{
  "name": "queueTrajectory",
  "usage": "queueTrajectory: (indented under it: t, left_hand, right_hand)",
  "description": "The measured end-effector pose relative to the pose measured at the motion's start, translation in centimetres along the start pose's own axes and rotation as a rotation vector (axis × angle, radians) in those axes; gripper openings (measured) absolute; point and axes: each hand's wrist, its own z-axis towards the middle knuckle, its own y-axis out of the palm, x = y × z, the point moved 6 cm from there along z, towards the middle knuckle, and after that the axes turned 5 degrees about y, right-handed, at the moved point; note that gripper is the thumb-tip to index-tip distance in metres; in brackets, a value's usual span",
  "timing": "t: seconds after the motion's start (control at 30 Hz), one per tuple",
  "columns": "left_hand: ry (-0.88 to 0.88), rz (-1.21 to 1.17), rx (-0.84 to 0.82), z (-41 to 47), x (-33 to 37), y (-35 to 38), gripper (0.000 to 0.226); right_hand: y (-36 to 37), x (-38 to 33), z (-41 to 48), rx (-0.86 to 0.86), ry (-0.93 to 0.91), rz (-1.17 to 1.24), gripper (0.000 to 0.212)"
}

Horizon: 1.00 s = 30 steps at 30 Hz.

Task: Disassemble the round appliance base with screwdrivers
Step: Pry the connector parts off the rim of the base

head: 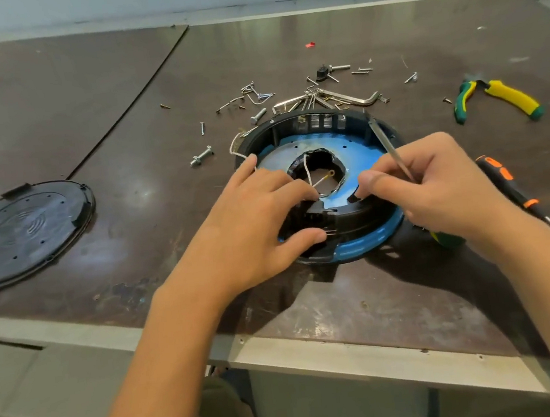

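Note:
The round appliance base, black with a blue inner plate and a ragged centre hole, lies open on the table. A white wire with a ring terminal sticks up through the hole. My left hand grips the base's near left rim, fingers curled into the opening and thumb on the outer wall. My right hand holds a green-handled screwdriver; its metal shaft points away to the base's far rim and its fingertips touch the blue plate.
The removed black round cover lies at the left. Several loose screws, bolts and hex keys are scattered behind the base. Yellow-green pliers sit at the right. A black-orange screwdriver lies by my right wrist.

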Motion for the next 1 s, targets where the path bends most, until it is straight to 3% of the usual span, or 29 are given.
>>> queueTrajectory:
  t: [0.13, 0.3, 0.4, 0.47, 0.8, 1.0]
  left_hand:
    - [0.029, -0.055, 0.006, 0.1, 1.0, 0.3, 0.039]
    - [-0.047, -0.026, -0.010, 0.3, 1.4, 0.9, 0.048]
    - [-0.077, 0.030, 0.015, 0.6, 1.6, 1.4, 0.043]
    - [-0.102, 0.088, 0.053, 0.9, 1.7, 1.6, 0.041]
    - [-0.115, 0.139, 0.200, 1.3, 1.2, 2.0, 0.040]
    - [-0.088, 0.138, 0.172, 1.2, 1.0, 2.0, 0.046]
  right_hand:
    - [-0.4, 0.4, 0.5, 0.048, 0.033, -0.015, 0.023]
    - [-0.5, 0.0, 0.4, 0.063, 0.013, -0.141, 0.012]
    - [-1.3, 0.1, 0.3, 0.102, 0.065, -0.056, 0.028]
    - [-1.8, -0.3, 0.0, 0.096, 0.091, 0.052, 0.024]
    - [-2.3, -1.6, -1.7, -0.302, 0.181, -0.005, 0.026]
    - [-2.1, -1.1, -2.6, -0.487, 0.386, -0.300, 0.027]
